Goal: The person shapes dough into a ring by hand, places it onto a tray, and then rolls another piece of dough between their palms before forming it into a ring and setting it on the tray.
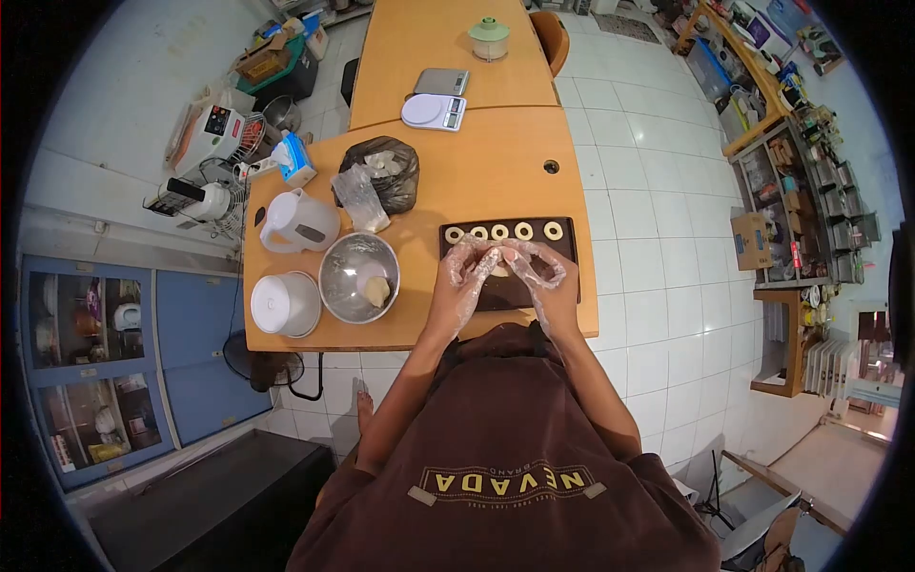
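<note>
— My left hand [461, 275] and right hand [539, 270] are both in thin clear gloves, fingertips meeting over the dark baking tray [564, 238]. Between them I pinch a small piece of dough [499, 271], both hands closed narrowly around it.

— Why hold it right over the tray?

— So the piece sits just under the row of dough rings [500, 231] lined along the tray's far edge. Five rings lie there, side by side, none touching as far as I can see.

— And the rest of the dough?

— A lump of dough [377, 290] rests in the steel bowl [340, 259] just to my left, within easy reach. Beyond it stand a white jug [297, 221], a white lidded tub [283, 304] and a dark bag [383, 172] with a crumpled clear bag leaning on it. Two scales [434, 111] sit farther back on the worktop [496, 172].

— What can't you make out?

— The shape of the piece in my fingers; the gloves and knuckles cover most of it. My hands also hide the tray's near part, so I can't tell whether anything lies there.
</note>
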